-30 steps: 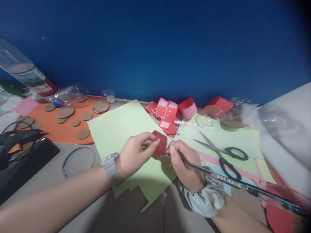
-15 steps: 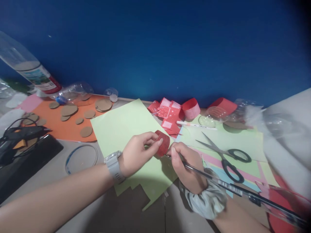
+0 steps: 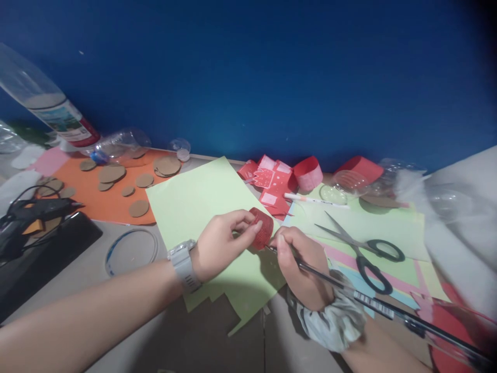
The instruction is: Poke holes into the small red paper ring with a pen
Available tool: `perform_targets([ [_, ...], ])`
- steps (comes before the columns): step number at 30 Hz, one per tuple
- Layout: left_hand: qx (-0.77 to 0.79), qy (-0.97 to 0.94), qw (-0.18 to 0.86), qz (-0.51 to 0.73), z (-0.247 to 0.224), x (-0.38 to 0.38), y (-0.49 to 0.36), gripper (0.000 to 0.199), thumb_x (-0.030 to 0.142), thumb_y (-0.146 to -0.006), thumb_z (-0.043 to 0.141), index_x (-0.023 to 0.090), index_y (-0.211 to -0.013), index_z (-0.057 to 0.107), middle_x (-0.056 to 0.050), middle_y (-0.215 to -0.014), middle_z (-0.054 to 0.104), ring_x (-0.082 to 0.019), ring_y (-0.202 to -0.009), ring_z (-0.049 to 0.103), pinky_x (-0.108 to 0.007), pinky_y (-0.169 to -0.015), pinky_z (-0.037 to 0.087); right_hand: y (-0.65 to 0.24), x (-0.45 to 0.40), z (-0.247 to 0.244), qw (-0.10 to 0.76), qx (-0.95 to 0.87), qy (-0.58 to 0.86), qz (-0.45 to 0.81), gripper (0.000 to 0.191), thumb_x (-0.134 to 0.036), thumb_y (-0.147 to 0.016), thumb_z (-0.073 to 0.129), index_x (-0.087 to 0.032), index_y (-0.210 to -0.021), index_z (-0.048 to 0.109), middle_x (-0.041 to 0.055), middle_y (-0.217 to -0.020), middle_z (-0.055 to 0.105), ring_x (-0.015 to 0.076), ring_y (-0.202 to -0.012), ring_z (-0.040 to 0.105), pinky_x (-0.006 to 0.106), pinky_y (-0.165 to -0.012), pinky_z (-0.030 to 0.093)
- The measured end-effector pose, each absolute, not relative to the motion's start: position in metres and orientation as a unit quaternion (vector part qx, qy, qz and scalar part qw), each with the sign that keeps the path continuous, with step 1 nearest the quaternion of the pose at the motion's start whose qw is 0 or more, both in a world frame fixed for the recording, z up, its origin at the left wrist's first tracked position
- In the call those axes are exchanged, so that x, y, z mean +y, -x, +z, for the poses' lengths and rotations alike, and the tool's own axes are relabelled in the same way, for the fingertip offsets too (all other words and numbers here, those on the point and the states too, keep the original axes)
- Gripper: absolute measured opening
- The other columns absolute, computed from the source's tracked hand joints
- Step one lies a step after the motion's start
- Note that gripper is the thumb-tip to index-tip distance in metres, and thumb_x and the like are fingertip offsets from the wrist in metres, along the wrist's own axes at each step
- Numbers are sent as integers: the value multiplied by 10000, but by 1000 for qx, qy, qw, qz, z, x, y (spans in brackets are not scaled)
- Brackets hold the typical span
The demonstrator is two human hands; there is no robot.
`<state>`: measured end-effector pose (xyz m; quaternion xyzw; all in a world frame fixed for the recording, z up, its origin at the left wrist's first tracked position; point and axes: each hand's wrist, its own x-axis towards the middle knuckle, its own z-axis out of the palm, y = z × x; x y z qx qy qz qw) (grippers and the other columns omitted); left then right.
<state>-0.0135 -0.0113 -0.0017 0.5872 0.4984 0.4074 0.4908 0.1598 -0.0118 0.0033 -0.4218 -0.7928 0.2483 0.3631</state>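
Observation:
My left hand [image 3: 221, 243] pinches a small red paper roll [image 3: 262, 229] with dark marks on its outer side. A dark pen [image 3: 322, 277] is gripped in my right hand [image 3: 305, 264], its tip touching or very near the lower right edge of the roll. Both hands are above a light green paper sheet [image 3: 194, 191] with a zigzag cut lower edge. Scissors [image 3: 361, 248] with black handles lie partly open on stacked coloured papers [image 3: 411, 228] to the right of my right hand.
Cardboard discs [image 3: 112, 173] lie on orange paper [image 3: 89, 199] at left, near a plastic bottle [image 3: 66, 122]. A black glue gun [image 3: 39, 210] and a clear ring-shaped lid [image 3: 132, 252] are nearer. Red paper pieces [image 3: 275, 178], a red paper ring [image 3: 308, 174] and a white marker [image 3: 310, 200] lie behind my hands.
Hands, roll and pen keep nearly the same pose. The roll appears slightly turned or tilted, and the whole view has shifted a little.

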Motion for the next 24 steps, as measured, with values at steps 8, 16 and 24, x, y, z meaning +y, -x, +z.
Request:
perform_targets([
  [8,500,-583,497,405,0,-12,13,252,360,-931,525,137,-951,639,-46,-796,698,-155,-733,657,-231,-657,488,-159,-12,2,365,-797,419,235,236,-198,-929,410,-193,-694,440,-3,-630,531,132,-562,505,260,-532,373],
  [16,494,-580,501,410,-2,-12,12,240,357,-928,530,144,-940,639,-31,-778,700,-146,-716,662,-218,-646,492,-159,-12,2,358,-805,411,234,231,-190,-920,409,-195,-690,431,-1,-630,525,135,-568,500,266,-547,376],
  [24,493,-581,503,409,-1,-11,13,247,367,-930,530,142,-936,632,-32,-770,692,-143,-701,653,-221,-643,486,-159,-13,2,353,-804,416,236,233,-195,-923,407,-196,-694,446,5,-642,549,138,-566,504,271,-554,384],
])
